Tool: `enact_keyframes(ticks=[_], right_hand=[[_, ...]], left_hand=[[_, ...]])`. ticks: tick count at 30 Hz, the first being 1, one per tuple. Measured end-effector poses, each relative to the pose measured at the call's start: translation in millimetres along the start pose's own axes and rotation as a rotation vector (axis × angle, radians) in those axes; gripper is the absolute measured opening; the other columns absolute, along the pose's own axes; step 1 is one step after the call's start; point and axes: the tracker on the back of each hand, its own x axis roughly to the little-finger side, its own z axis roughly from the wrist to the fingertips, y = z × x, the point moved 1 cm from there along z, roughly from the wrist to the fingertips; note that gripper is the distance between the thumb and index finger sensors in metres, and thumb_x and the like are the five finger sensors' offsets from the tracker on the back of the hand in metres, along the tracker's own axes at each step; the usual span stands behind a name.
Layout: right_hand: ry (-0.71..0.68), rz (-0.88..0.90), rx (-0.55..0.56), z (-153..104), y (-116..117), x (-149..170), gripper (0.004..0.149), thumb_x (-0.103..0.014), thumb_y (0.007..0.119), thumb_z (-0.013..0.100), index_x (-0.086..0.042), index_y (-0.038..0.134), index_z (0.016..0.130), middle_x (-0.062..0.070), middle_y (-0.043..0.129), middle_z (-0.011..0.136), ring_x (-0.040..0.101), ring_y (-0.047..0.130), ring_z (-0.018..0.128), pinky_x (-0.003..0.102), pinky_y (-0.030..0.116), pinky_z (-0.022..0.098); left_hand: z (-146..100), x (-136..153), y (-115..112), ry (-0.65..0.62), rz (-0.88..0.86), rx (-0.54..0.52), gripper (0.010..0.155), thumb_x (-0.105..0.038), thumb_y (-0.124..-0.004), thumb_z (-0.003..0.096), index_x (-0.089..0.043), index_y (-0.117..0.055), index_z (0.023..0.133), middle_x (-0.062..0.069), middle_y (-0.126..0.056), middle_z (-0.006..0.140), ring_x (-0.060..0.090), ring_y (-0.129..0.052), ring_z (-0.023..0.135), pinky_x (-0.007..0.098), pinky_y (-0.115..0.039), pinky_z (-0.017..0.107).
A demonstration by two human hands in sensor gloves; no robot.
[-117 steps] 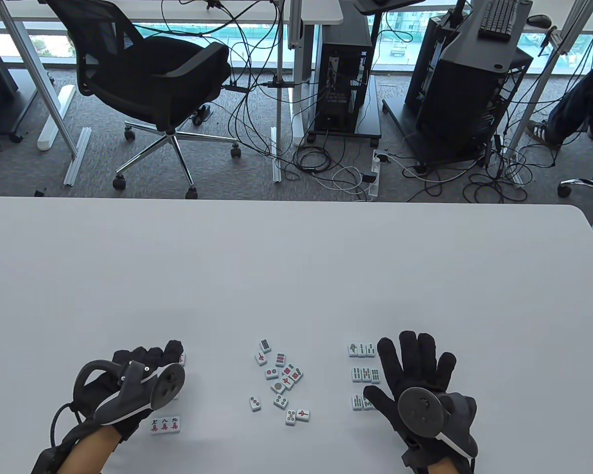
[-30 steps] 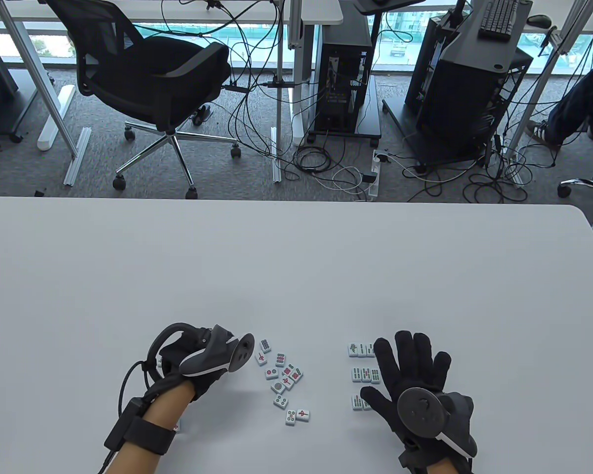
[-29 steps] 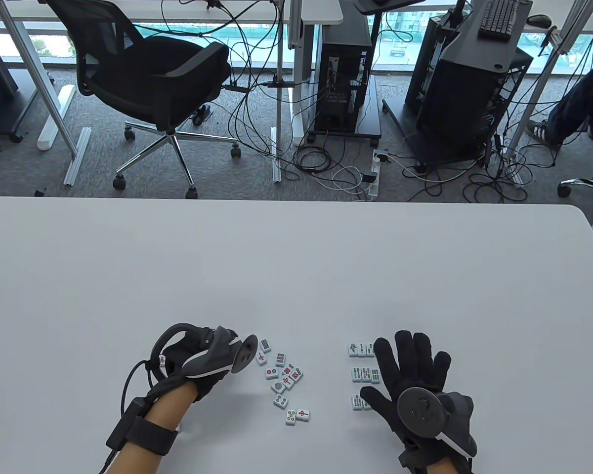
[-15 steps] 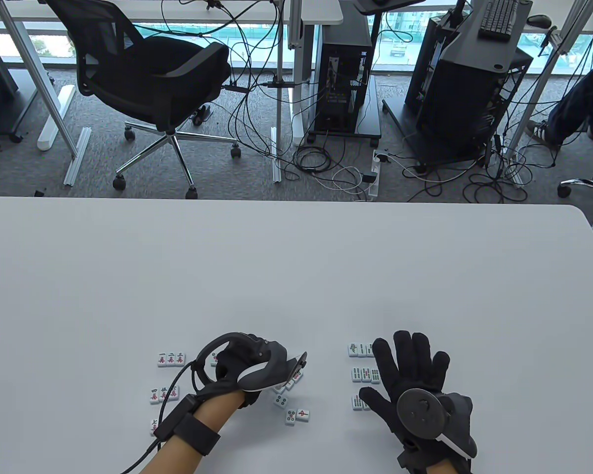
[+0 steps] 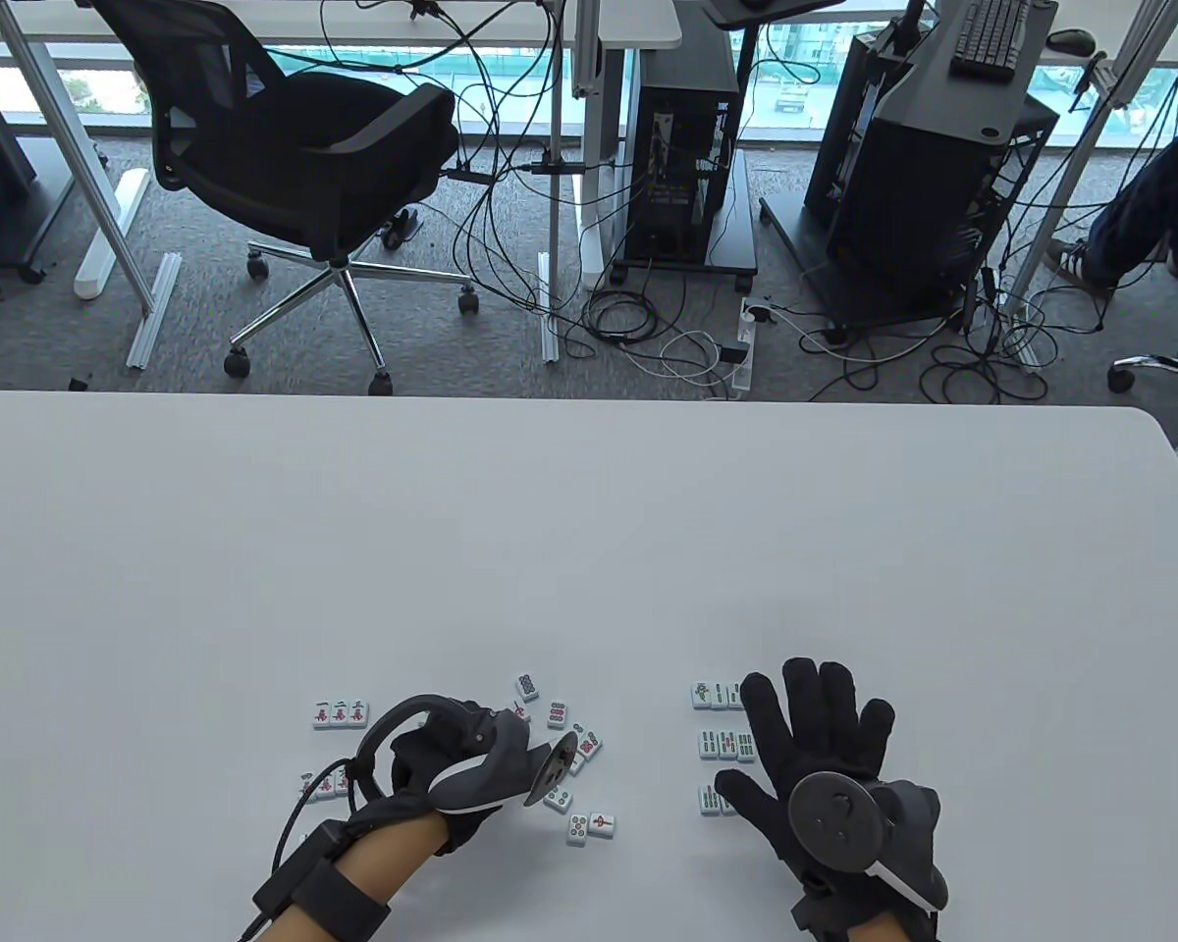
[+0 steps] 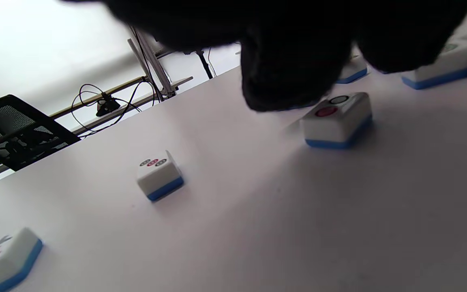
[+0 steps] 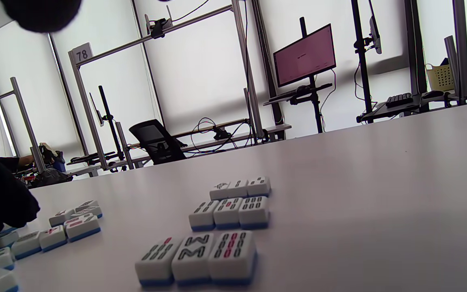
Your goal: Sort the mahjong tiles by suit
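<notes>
Mahjong tiles (image 5: 560,746) under left hand (image 5: 452,765), finger state hidden; right hand (image 5: 825,756) fingers spread flat.

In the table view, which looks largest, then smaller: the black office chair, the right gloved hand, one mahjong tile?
1. Black mesh office chair, though it stands farther from the camera.
2. Right hand in its black glove.
3. White blue-backed mahjong tile.

text: "78" | on: white sign (image 7: 82,53) on frame post

Right hand (image 5: 825,756) splayed; left hand (image 5: 461,760) seemingly curled.
</notes>
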Motion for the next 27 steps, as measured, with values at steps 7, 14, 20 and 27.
enact_keyframes(ticks=[7, 14, 20, 27], right_hand=[[-0.004, 0.004, 0.005, 0, 0, 0, 0.081, -0.065, 0.058, 0.047, -0.035, 0.018, 0.110, 0.013, 0.010, 0.118, 0.044, 0.003, 0.105, 0.073, 0.013, 0.070], [-0.004, 0.002, -0.002, 0, 1, 0, 0.081, -0.065, 0.058, 0.047, -0.035, 0.017, 0.110, 0.013, 0.010, 0.118, 0.044, 0.004, 0.105, 0.073, 0.013, 0.070], [-0.001, -0.008, -0.002, 0, 1, 0, 0.081, -0.065, 0.058, 0.047, -0.035, 0.017, 0.110, 0.013, 0.010, 0.118, 0.044, 0.004, 0.104, 0.073, 0.013, 0.070], [-0.002, -0.007, -0.002, 0, 1, 0, 0.081, -0.065, 0.058, 0.047, -0.035, 0.017, 0.110, 0.013, 0.010, 0.118, 0.044, 0.004, 0.105, 0.073, 0.013, 0.070]], left_hand=[[8, 1, -7, 0.045, 0.052, -0.004, 0.050, -0.059, -0.075, 0.0359, -0.020, -0.095, 0.059, -0.015, -0.101, 0.029, 0.009, -0.093, 0.004, 0.031, -0.083, 0.012], [-13, 18, 15, -0.092, 0.009, -0.057, 0.050, -0.051, -0.084, 0.0329, -0.028, -0.088, 0.077, -0.015, -0.101, 0.038, 0.008, -0.095, 0.012, 0.031, -0.084, 0.017], [-17, 6, -1, -0.189, 0.155, -0.024, 0.065, -0.051, -0.090, 0.0274, -0.034, -0.077, 0.088, -0.017, -0.100, 0.038, 0.007, -0.095, 0.012, 0.030, -0.084, 0.018], [-9, -4, -16, -0.220, 0.159, -0.008, 0.063, -0.052, -0.088, 0.0284, -0.030, -0.079, 0.086, -0.017, -0.099, 0.036, 0.007, -0.094, 0.011, 0.030, -0.084, 0.017]])
